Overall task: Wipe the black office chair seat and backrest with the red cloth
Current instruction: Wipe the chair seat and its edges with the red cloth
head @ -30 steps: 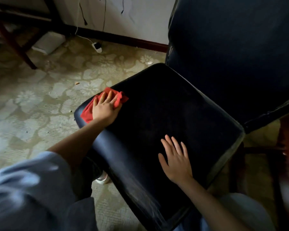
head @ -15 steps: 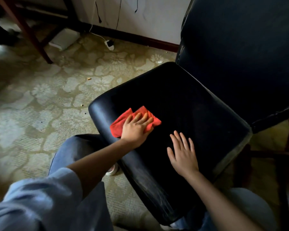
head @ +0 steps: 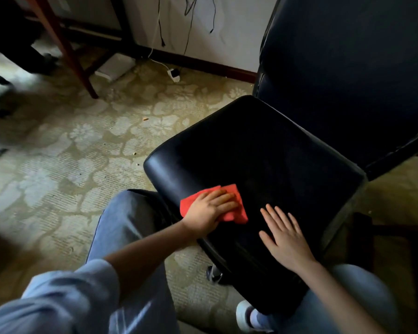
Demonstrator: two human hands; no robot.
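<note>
Pressed cloth [head: 238,216] flat against seat [head: 263,153] under left hand [head: 208,209], fingers straight. Laid right hand [head: 285,235] flat on seat, fingers spread, just right of cloth, not touching it. Left backrest [head: 348,68] upright beyond both hands, patterned floor [head: 70,165] left of left hand.

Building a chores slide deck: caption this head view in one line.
Left hand presses the red cloth on the black chair seat; right hand rests flat on the seat beside it.

Inscriptions, labels, brands, numbers, signs: none legible on any surface in view.
</note>
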